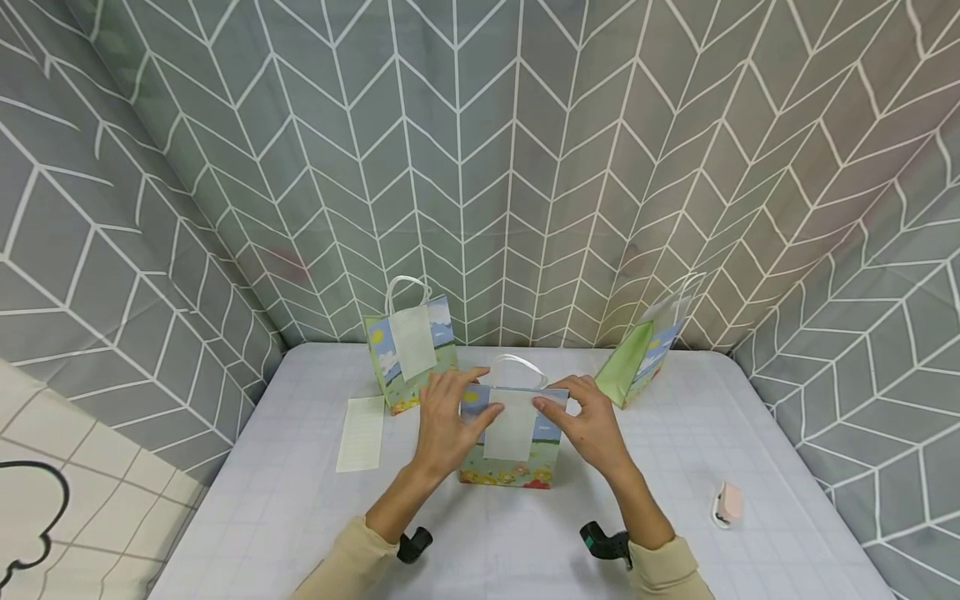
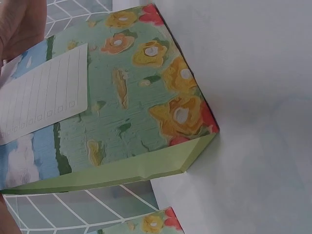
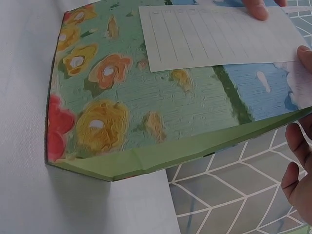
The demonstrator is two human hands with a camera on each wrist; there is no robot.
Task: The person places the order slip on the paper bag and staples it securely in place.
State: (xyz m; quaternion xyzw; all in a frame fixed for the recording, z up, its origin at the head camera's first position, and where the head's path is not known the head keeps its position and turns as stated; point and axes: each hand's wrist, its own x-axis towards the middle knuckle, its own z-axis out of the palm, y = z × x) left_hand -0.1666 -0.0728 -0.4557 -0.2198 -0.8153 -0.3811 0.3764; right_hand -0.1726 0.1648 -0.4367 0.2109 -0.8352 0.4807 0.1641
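Observation:
In the head view a floral paper gift bag (image 1: 543, 458) stands upright at the middle of the table, its white handle (image 1: 517, 360) raised. A lined paper sheet (image 1: 510, 433) hangs down its front from the top edge. My left hand (image 1: 441, 421) grips the bag's upper left side, thumb on the sheet and fingers at the back. On the upper right, my right hand (image 1: 597, 425) pinches the top edge, thumb by the sheet's right corner. Small checkboxes line the sheet's lower end (image 2: 58, 100) in the left wrist view. Fingers behind the bag are partly hidden.
A second gift bag (image 1: 382, 367) with a sheet on its front stands at the back left. Another bag (image 1: 630, 367) stands side-on at the back right. A loose lined sheet (image 1: 361, 435) lies left, and a small pink stapler-like object (image 1: 727, 504) lies right.

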